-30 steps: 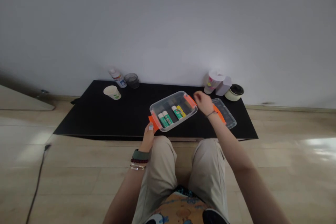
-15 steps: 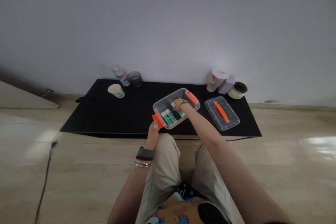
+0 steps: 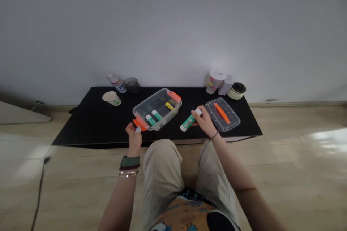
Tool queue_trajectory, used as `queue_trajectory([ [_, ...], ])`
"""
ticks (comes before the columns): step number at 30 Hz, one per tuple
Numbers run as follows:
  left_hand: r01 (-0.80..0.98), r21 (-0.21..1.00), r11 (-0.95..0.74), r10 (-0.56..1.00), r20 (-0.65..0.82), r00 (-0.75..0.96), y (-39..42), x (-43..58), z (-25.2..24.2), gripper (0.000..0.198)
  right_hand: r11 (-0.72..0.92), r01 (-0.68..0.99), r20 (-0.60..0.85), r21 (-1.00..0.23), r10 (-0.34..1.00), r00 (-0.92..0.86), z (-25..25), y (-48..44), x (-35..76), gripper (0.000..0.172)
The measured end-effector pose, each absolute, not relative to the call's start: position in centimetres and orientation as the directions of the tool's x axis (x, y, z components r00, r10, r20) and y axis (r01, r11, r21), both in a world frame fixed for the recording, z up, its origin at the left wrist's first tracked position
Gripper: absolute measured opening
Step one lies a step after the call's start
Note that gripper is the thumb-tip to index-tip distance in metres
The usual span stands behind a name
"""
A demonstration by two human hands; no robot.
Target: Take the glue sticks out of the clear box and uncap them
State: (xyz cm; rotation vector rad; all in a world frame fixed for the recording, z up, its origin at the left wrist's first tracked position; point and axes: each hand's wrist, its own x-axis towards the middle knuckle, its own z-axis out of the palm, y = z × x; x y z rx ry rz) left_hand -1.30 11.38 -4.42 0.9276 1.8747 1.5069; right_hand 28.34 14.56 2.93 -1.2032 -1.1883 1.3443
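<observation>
My left hand (image 3: 133,136) grips the orange latch (image 3: 141,124) at the near left end of a clear plastic storage box (image 3: 163,123). Inside the box lie two green-and-white glue sticks (image 3: 150,120) and a smaller yellow tube-shaped item (image 3: 169,105). To the right of the box, my right hand (image 3: 205,121) is closed on another green-and-white glue stick (image 3: 188,123), held slanting above the black tabletop. Just beyond that hand, the clear box lid (image 3: 230,116) with its orange handle (image 3: 222,113) rests flat on the table.
The low black table (image 3: 89,126) stands against a pale wall. Along its back left are a paper cup (image 3: 111,98), a spray bottle (image 3: 116,83) and a dark glass (image 3: 131,85). A plastic cup (image 3: 215,81), a pale box (image 3: 225,85) and a lidded pot (image 3: 236,91) stand back right.
My right hand has come out of the box with a glue stick and moved right. The box, with my left hand on its latch, has shifted left. The yellow item now shows.
</observation>
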Motion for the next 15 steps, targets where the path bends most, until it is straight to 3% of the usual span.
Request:
queue_trajectory([
  [2, 0.414, 0.91, -0.014, 0.74, 0.288, -0.608, 9.1, 1.7, -2.6, 0.054, -0.103, -0.007, -0.101, -0.995, 0.988, -0.115, 1.8, 12.7, 27.4, 0.04],
  [4, 0.57, 0.803, -0.175, 0.872, 0.395, -0.289, 6.8, 5.3, -0.8, 0.046, -0.059, 0.053, -0.067, -0.997, 0.984, -0.166, 1.4, 11.2, 26.3, 0.038],
  [6, 0.654, 0.725, -0.217, 0.973, 0.214, 0.085, 5.1, 8.6, 0.6, 0.043, 0.032, 0.145, 0.002, -0.989, 0.978, -0.208, 1.7, 10.1, 25.8, 0.037],
  [7, 0.698, 0.695, -0.173, 0.984, 0.1, 0.145, 4.6, 9.8, 1.0, 0.042, 0.078, 0.199, 0.033, -0.977, 0.975, -0.221, 2.0, 9.8, 25.8, 0.036],
  [9, 0.761, 0.642, -0.096, 0.977, -0.086, 0.195, 4.2, 11.3, 1.4, 0.04, 0.145, 0.325, 0.071, -0.934, 0.971, -0.23, 2.5, 9.6, 26.3, 0.034],
  [11, 0.77, 0.636, -0.052, 0.961, -0.177, 0.211, 4.2, 11.8, 1.3, 0.039, 0.167, 0.442, 0.062, -0.882, 0.968, -0.242, 2.7, 9.6, 27.2, 0.031],
  [15, 0.584, 0.812, 0.013, 0.893, -0.273, 0.359, 3.6, 11.7, 1.0, 0.04, 0.166, 0.458, 0.012, -0.873, 0.947, -0.32, 2.5, 8.4, 28.3, 0.023],
])
